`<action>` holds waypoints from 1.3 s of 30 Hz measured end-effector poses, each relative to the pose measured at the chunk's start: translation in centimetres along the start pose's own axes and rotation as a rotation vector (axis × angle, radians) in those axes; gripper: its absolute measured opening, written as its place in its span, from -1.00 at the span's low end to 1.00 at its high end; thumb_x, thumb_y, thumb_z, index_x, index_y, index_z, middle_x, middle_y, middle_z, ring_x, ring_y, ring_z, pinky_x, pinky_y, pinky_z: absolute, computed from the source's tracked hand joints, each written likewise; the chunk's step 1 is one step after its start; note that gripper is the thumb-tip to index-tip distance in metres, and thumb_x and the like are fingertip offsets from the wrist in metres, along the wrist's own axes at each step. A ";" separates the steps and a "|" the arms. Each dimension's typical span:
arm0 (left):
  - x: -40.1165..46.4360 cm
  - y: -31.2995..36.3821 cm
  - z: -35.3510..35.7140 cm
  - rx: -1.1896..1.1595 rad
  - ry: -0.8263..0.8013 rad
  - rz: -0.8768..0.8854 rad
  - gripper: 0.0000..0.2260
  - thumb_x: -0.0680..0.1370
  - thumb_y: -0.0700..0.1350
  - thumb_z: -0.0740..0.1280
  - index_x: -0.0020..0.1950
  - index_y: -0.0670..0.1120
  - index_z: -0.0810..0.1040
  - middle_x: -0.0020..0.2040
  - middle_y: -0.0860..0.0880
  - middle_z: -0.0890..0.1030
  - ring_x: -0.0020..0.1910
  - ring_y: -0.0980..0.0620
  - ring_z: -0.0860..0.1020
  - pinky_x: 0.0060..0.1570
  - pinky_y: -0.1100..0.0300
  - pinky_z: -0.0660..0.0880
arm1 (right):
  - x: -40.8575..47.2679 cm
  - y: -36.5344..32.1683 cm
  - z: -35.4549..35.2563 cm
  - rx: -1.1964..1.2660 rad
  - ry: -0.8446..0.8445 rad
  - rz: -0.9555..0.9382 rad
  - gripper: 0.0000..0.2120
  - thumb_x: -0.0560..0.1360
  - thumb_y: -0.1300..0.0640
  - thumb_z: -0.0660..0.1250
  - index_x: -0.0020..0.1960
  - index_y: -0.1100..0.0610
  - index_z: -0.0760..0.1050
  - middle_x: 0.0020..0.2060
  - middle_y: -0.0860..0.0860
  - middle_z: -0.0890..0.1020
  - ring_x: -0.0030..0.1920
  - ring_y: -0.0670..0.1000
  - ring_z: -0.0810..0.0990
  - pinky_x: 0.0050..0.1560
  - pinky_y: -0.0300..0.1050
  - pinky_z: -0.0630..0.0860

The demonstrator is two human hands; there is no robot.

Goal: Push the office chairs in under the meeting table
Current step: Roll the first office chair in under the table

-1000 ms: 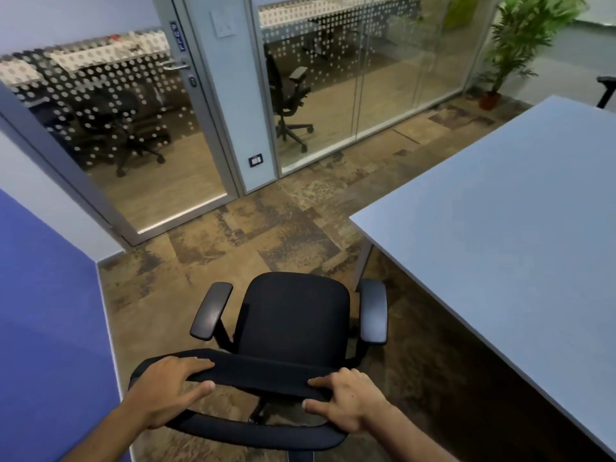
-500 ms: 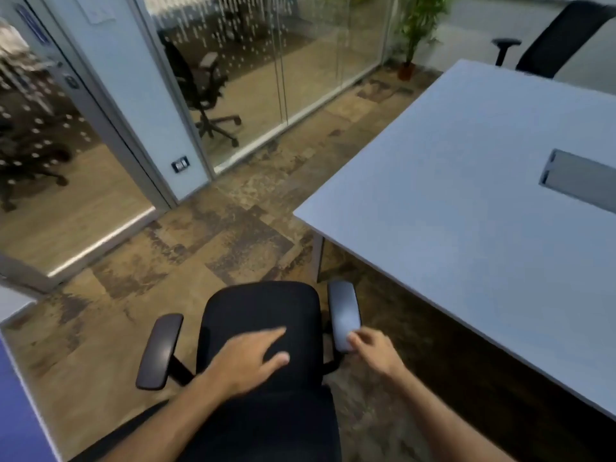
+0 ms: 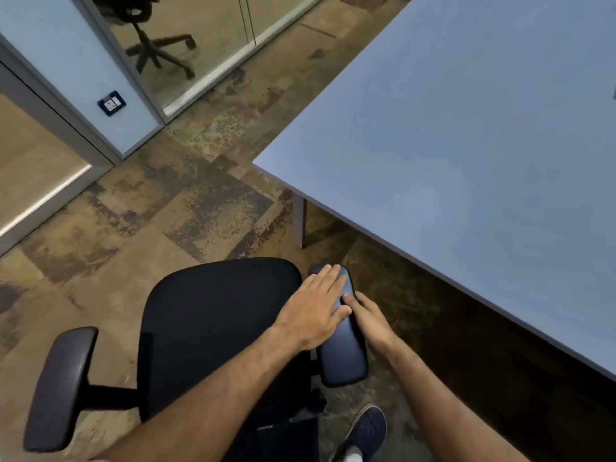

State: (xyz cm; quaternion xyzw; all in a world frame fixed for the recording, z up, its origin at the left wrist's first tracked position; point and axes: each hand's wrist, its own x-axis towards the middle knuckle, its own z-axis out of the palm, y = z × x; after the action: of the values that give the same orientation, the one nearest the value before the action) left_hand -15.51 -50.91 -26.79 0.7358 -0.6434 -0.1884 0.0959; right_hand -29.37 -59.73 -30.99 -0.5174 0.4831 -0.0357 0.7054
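A black office chair [image 3: 213,328] stands on the carpet just off the near corner of the grey meeting table [image 3: 466,161], outside the table's edge. My left hand [image 3: 315,311] lies flat, fingers straight, on top of the chair's right armrest [image 3: 343,361]. On that armrest's outer side my right hand [image 3: 373,321] is wrapped around the edge, its thumb on top. Nothing touches the chair's left armrest [image 3: 60,385]. The chair's base is hidden under the seat.
A table leg [image 3: 299,221] stands under the near corner. My shoe [image 3: 366,431] is on the floor beside the chair. A glass wall with a wall socket [image 3: 111,103] runs along the far left; another chair [image 3: 156,45] sits behind the glass.
Both hands left the top of the backrest and came forward to the right armrest. My view dropped and moved closer over the seat and the table corner.
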 end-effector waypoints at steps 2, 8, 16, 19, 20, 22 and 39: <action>0.7 -0.5 1.9 0.030 0.030 0.021 -0.40 0.69 0.16 0.03 0.63 -0.11 -0.01 0.65 -0.06 -0.07 0.60 0.04 -0.20 0.56 0.03 -0.11 | 0.7 0.7 0.5 0.048 -0.061 -0.007 -0.67 0.68 -0.10 0.20 0.26 0.02 0.63 0.08 0.02 0.75 0.11 0.02 0.71 -0.04 -0.24 0.61; 1.0 -1.6 4.4 -0.024 0.075 0.030 -0.45 0.71 0.09 0.02 0.64 -0.09 -0.03 0.65 -0.01 -0.10 0.59 0.08 -0.22 0.55 0.05 -0.15 | 2.0 2.2 0.8 0.014 -0.049 -0.024 -0.61 0.68 -0.18 0.17 0.13 0.00 0.69 -0.04 0.04 0.77 -0.03 -0.03 0.74 -0.13 -0.29 0.59; 0.7 -3.3 10.1 0.027 -0.062 0.021 -0.45 0.71 0.08 -0.02 0.63 -0.09 -0.10 0.64 0.00 -0.18 0.58 0.07 -0.28 0.55 0.05 -0.17 | 4.1 7.6 1.6 0.024 0.030 -0.032 -0.59 0.58 -0.17 0.21 0.16 0.07 0.66 -0.03 0.00 0.76 0.00 -0.06 0.73 -0.09 -0.30 0.58; 0.6 -3.8 11.7 0.029 -0.072 -0.015 -0.46 0.71 0.09 -0.06 0.63 -0.07 -0.11 0.64 0.01 -0.19 0.58 0.07 -0.28 0.54 -0.03 -0.20 | 4.7 8.5 1.6 -0.011 0.013 -0.008 -0.58 0.58 -0.19 0.22 0.18 0.05 0.66 0.00 0.01 0.76 0.03 -0.01 0.73 -0.06 -0.25 0.59; 0.8 -3.9 11.6 0.034 -0.081 -0.019 -0.46 0.71 0.11 -0.07 0.63 -0.07 -0.11 0.64 0.01 -0.20 0.57 0.07 -0.29 0.54 -0.04 -0.21 | 4.7 8.3 1.5 -0.026 0.004 0.001 -0.58 0.58 -0.20 0.22 0.19 0.05 0.65 0.01 0.02 0.76 0.04 0.00 0.73 -0.06 -0.24 0.60; 0.6 -4.0 10.7 0.092 -0.137 -0.015 -0.43 0.70 0.16 -0.11 0.63 -0.06 -0.16 0.63 0.01 -0.25 0.56 0.08 -0.34 0.54 0.00 -0.23 | 4.4 7.6 1.3 -0.063 0.029 0.009 -0.55 0.57 -0.23 0.26 0.21 0.09 0.64 0.02 0.06 0.75 0.07 0.04 0.71 0.01 -0.13 0.60; -27.7 -6.4 -14.4 -0.041 -0.337 -0.161 -0.33 0.58 0.40 -0.11 0.49 0.06 0.40 0.50 0.04 0.40 0.49 0.10 0.28 0.38 0.27 0.13 | -24.8 -10.3 11.3 -0.816 -0.250 -0.147 -0.46 0.56 -0.25 0.32 0.45 -0.02 0.45 0.21 -0.05 0.63 0.21 -0.02 0.57 0.25 -0.09 0.48</action>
State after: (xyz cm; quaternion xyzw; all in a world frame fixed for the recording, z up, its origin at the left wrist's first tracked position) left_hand -6.74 -24.18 -11.89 0.7407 -0.5856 -0.3291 -0.0133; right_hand -29.83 -42.97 -7.19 -0.7873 0.3302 0.1708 0.4919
